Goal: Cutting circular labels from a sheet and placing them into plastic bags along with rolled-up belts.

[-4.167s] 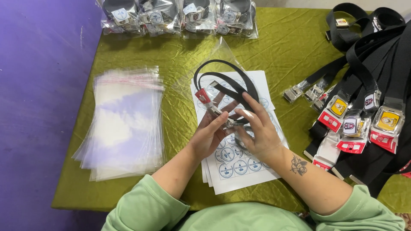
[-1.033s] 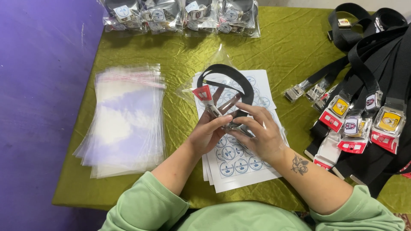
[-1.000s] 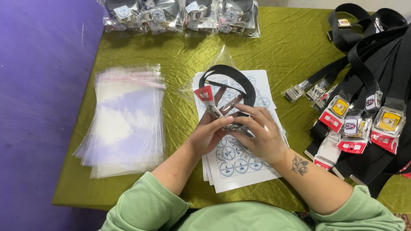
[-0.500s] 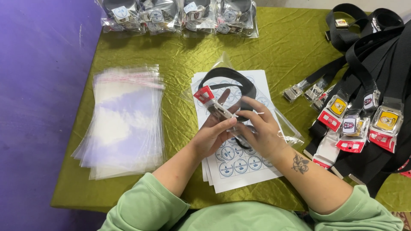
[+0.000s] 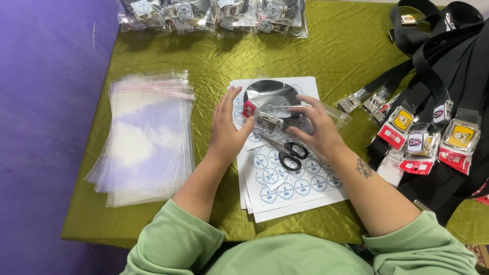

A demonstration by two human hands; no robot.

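Two items by me: bags [image 5: 145, 135] left, scissors [image 5: 288, 150] below; my left hand [image 5: 226, 127] and right hand [image 5: 316, 125] clamp bagged belt [image 5: 271, 99] between them.

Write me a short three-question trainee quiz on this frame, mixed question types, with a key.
1. True or false: the scissors are held in the right hand.
2. What do both hands hold? A) a coiled black belt in a clear bag B) a sticker sheet C) a loose buckle
3. On which side of the left hand does the stack of empty clear bags lie?

Key: 1 false, they lie on the sticker sheets; 2 A; 3 the left side.
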